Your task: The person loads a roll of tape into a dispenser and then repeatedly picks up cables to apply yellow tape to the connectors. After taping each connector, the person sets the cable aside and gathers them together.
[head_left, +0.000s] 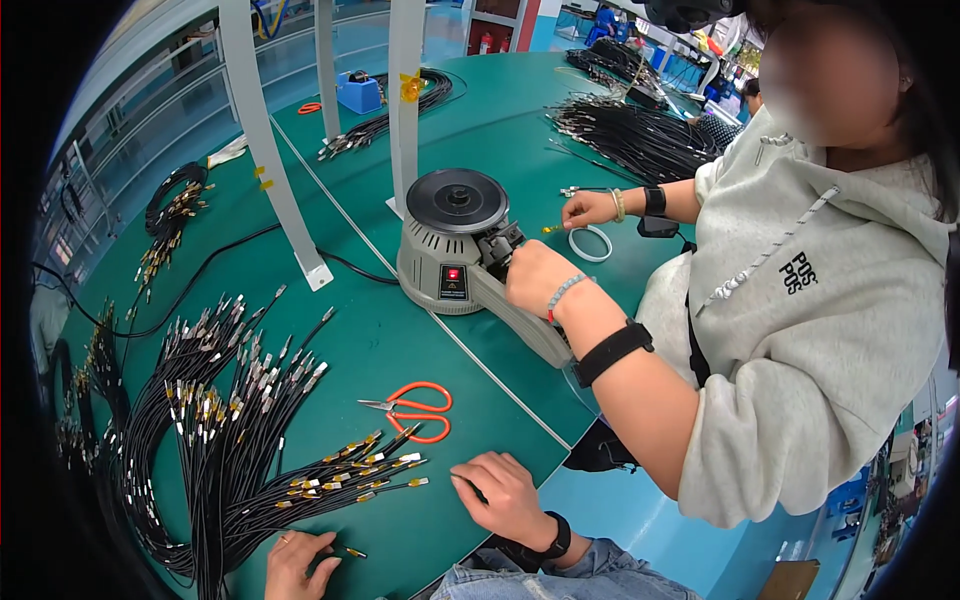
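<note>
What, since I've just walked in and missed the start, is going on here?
At the green table, a cable end shows right beside the wearer's left hand; whether it is gripped is unclear. The right hand is half-curled near the orange-handled scissors, which lie beside bundles of black cables. A co-worker has one hand at a grey machine, the other by a small yellow piece.

Plastic, metal, cloth

The machine (425, 262) has a matt plastic shell. Left of it, cables (200, 470) show smooth plastic and shiny metal ends. Right of it, the hoodie (810, 330) is matt cloth. Beneath it, the tabletop (370, 340) looks smooth.
</note>
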